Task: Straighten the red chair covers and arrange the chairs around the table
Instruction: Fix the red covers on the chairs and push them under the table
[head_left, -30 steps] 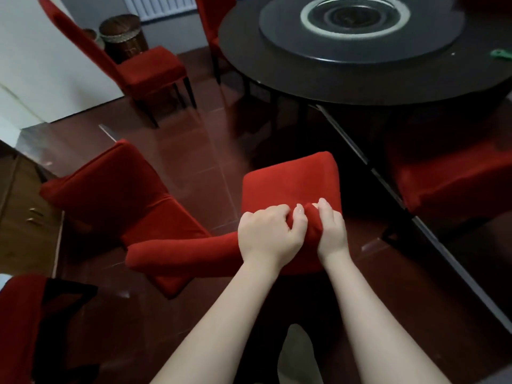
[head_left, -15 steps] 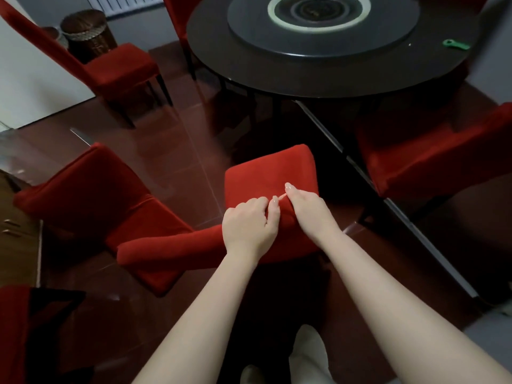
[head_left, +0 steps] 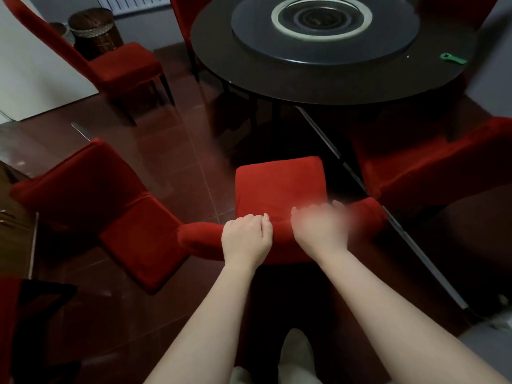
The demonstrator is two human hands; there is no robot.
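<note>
- Chair covers (head_left: 279,187): plain bright red, every one alike.
- Table (head_left: 277,84): glossy black; its turntable (head_left: 393,45) dark grey with a white ring (head_left: 275,17).
- Floor (head_left: 166,151): glossy dark red-brown tiles.
- Basket (head_left: 95,29): brown weave with a paler band.
- Small tool (head_left: 453,58) on the table: green.
- Wall (head_left: 33,79): white.

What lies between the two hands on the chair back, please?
Only a short stretch of the red cover separates the left hand from the blurred right hand; the head view shows this.
</note>
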